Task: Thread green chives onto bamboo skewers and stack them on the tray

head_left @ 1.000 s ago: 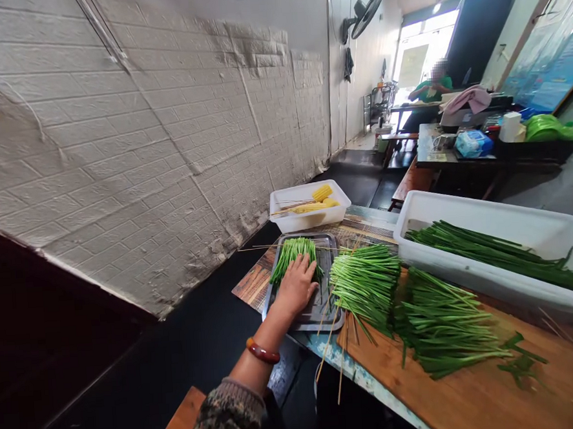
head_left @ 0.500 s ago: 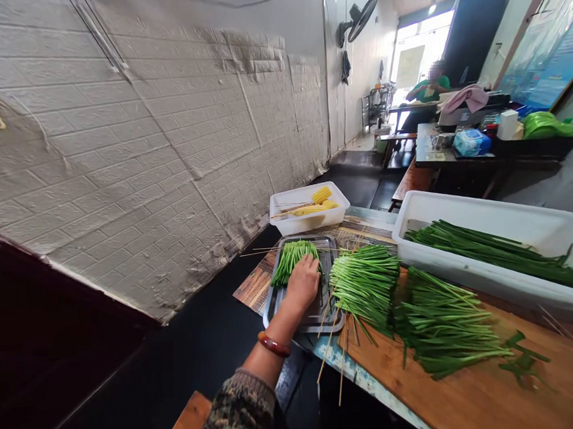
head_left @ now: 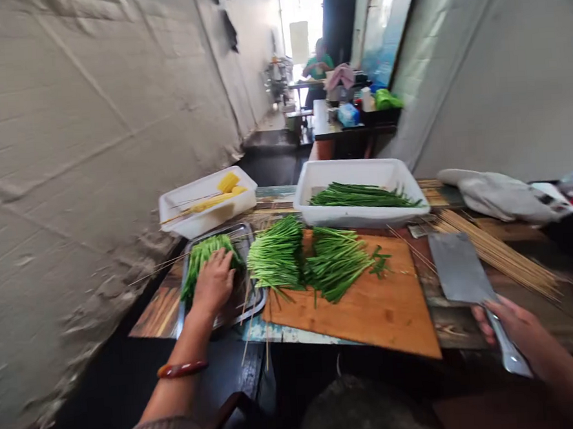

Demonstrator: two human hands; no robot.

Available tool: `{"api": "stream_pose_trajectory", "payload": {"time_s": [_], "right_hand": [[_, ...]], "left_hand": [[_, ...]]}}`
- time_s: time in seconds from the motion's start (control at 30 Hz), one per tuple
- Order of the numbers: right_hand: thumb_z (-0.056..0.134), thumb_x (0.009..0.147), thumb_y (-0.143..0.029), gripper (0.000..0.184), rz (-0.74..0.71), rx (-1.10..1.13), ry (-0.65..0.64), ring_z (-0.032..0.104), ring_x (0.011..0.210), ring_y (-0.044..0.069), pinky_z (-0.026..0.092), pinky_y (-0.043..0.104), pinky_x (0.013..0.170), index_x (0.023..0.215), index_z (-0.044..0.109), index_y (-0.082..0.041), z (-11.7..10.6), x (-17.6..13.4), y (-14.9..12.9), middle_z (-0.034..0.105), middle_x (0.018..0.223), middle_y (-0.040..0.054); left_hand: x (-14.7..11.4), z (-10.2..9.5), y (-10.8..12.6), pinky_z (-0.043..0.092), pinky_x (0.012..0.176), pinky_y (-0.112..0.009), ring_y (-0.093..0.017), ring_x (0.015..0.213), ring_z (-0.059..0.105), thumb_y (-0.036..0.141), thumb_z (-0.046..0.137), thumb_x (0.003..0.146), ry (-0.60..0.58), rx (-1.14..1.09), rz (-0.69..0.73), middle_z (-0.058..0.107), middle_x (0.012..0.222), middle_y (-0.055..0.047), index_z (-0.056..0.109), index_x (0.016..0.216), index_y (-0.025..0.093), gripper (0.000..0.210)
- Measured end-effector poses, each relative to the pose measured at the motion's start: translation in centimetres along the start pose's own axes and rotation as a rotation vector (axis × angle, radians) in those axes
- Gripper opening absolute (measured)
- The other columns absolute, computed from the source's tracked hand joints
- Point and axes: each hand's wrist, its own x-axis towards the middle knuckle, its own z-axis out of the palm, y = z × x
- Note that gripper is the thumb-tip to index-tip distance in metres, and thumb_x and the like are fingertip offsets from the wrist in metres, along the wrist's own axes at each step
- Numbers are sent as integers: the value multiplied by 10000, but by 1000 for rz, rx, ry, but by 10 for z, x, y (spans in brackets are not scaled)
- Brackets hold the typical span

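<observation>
My left hand lies over a skewered row of cut garlic chives on a metal tray, its fingers stretched out on the stalks. At the right, my right hand grips the handle of a cleaver, its broad blade pointing away from me. Two more chive bundles sit between the hands: one skewered bundle beside the tray, and another bundle on the wooden cutting board. Small chive scraps lie beside the second bundle.
Behind the tray stands a white tub with corn and skewers. A larger white tub holds long chives. Loose bamboo skewers and a pale cloth lie at the right. Farther off, a person in green sits at a table.
The view has swung right, bringing my right hand and the cleaver into sight. My left hand has shifted onto the chives on the tray, its fingers now spread more.
</observation>
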Motion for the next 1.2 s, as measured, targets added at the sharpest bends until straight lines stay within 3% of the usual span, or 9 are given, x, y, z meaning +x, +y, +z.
{"api": "stream_pose_trajectory", "payload": {"time_s": [0.1, 0.17, 0.27, 0.37, 0.53, 0.6, 0.73, 0.9, 1.2], "right_hand": [[597, 841, -451, 269, 120, 84, -12, 531, 461, 136, 461, 251, 421, 732, 566, -207, -2, 4, 13, 587, 591, 3], [631, 805, -457, 260, 110, 70, 14, 567, 514, 142, 490, 252, 455, 785, 567, -205, 1, 8, 14, 613, 658, 9], [661, 749, -465, 301, 40, 0, 32, 591, 530, 151, 506, 261, 457, 855, 558, -203, 6, 8, 9, 622, 697, 7], [663, 742, -455, 379, -41, -73, 58, 587, 516, 153, 492, 259, 445, 1004, 572, -197, 8, 4, 3, 612, 684, -9], [633, 805, -443, 412, -124, 20, 55, 550, 505, 134, 460, 242, 441, 1136, 553, -210, 10, -15, -7, 592, 681, -30], [631, 821, -448, 359, -112, 93, -37, 533, 493, 122, 445, 230, 431, 1076, 552, -208, 10, -25, -11, 576, 666, -40], [604, 860, -458, 346, -66, 165, -342, 514, 477, 100, 424, 212, 416, 1072, 539, -193, 13, -37, -21, 555, 674, -46], [581, 876, -472, 370, -56, 178, -538, 512, 481, 93, 414, 205, 410, 1087, 544, -170, 21, -35, -27, 543, 681, -44], [582, 843, -536, 506, -47, -18, -509, 580, 514, 152, 480, 262, 439, 1196, 571, -173, 10, -11, 3, 628, 697, -4]], "left_hand": [[1, -14, 1, 355, 1112, -537, -334, 1366, 430, 329, 417, 916, 105, -160, 17, 523, 1426, -165, 532, 1322, 134, 465], [-4, -32, 15, 387, 1106, -490, -300, 1320, 492, 398, 434, 917, 159, -269, 22, 579, 1371, -137, 546, 1303, 168, 463], [-13, -59, 55, 448, 1052, -448, -276, 1218, 583, 451, 485, 913, 239, -381, -17, 641, 1287, -112, 590, 1259, 204, 437], [-20, -75, 105, 467, 1029, -415, -254, 1158, 617, 397, 527, 915, 271, -461, 71, 669, 1231, -100, 623, 1217, 205, 370], [-24, -70, 186, 511, 932, -360, -213, 1026, 643, 265, 562, 911, 259, -529, 343, 692, 1087, -81, 663, 1114, 203, 235], [-24, -63, 212, 513, 893, -358, -210, 987, 634, 233, 560, 911, 220, -490, 412, 695, 1039, -79, 669, 1077, 198, 202], [-19, -50, 250, 491, 850, -396, -235, 934, 615, 200, 580, 892, 133, -338, 483, 703, 975, -81, 681, 1010, 188, 156], [-17, -46, 266, 473, 833, -397, -239, 918, 598, 193, 594, 886, 84, -250, 441, 698, 961, -86, 684, 993, 178, 141], [-48, -54, 256, 464, 804, -374, -222, 897, 591, 203, 613, 881, 41, -247, 352, 689, 939, -72, 675, 984, 185, 122]]}}
